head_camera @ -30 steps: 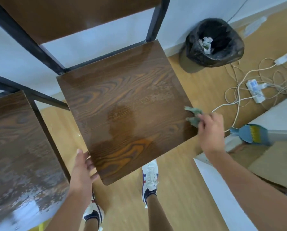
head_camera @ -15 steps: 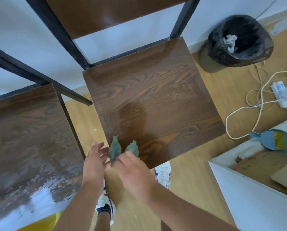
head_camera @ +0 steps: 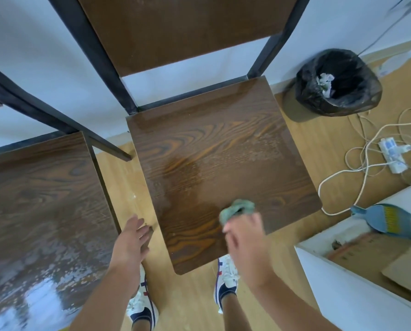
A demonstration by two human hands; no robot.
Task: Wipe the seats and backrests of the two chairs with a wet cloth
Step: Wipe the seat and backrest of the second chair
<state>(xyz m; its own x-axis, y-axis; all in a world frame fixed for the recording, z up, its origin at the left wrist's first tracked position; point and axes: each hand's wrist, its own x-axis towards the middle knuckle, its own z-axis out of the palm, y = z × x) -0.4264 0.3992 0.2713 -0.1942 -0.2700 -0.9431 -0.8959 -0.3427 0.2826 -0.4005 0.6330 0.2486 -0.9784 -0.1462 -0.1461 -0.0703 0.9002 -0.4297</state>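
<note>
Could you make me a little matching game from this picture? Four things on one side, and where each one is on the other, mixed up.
Things:
1. green cloth
2. black bin
3. blue dustpan
4. left hand

Places:
A. by the wall, right of the chair
B. open, between the two chair seats
C. on the white ledge at the right
D. bunched in the right hand, on the chair seat

Pairs: 1-D, 2-A, 3-C, 4-B

— Where's the cloth (head_camera: 236,209)?
— Bunched up, green, pressed on the near part of the right chair's seat (head_camera: 221,168), which shines wet in streaks.
— And the other seat (head_camera: 42,206)?
— Left of it, dark wood, smeared and glistening. The backrest (head_camera: 187,27) stands above.
</note>
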